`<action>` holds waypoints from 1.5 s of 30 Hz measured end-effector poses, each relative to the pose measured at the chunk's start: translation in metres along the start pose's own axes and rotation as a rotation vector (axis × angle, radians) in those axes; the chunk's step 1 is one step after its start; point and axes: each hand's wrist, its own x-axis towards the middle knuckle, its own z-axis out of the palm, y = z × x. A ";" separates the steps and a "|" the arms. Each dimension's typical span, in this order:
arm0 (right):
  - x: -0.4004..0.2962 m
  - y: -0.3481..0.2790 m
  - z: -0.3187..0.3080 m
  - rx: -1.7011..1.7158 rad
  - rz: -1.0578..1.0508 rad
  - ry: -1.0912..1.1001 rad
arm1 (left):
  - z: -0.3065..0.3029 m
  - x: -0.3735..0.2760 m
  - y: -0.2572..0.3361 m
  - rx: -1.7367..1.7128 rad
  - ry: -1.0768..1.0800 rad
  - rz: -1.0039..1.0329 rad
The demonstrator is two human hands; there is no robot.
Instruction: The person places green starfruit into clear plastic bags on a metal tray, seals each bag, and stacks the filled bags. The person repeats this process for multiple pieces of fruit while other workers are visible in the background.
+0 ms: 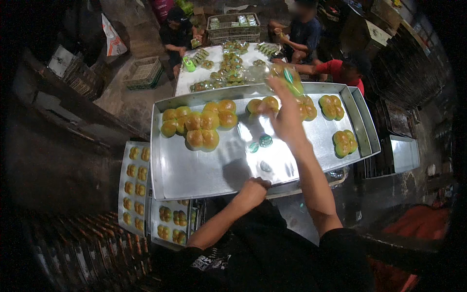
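Note:
A large metal baking tray [226, 164] lies before me, with another tray partly under its right end. Several bun clusters [202, 130] with browned tops and greenish sides stand along its far side and right end. My left hand [253, 190] is at the tray's near edge, fingers curled; what it grips is hidden. My right hand [286, 113], blurred, reaches over the tray's far half. Just beyond its fingertips a clear plastic bag [290, 78] with green print shows a bun; whether I hold it is unclear. Small green-printed pieces [265, 141] lie on the tray.
Past the tray, a white table [188, 77] bears bagged buns. Several people sit around it; one in a red shirt [328, 67] reaches in from the right. Plastic crates [233, 31] stand behind. Bun-filled trays [136, 146] are at lower left, and more trays [405, 153] at right.

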 end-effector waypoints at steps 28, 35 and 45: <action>-0.068 0.123 0.004 -0.955 0.323 -0.421 | -0.056 -0.012 -0.017 -1.750 1.361 -0.342; -0.030 0.068 0.019 -0.133 0.572 -0.328 | -0.095 -0.069 -0.044 -1.514 1.866 -0.198; -0.107 -0.073 0.031 -0.056 -0.175 -0.293 | -0.070 -0.021 0.014 -2.083 0.994 0.064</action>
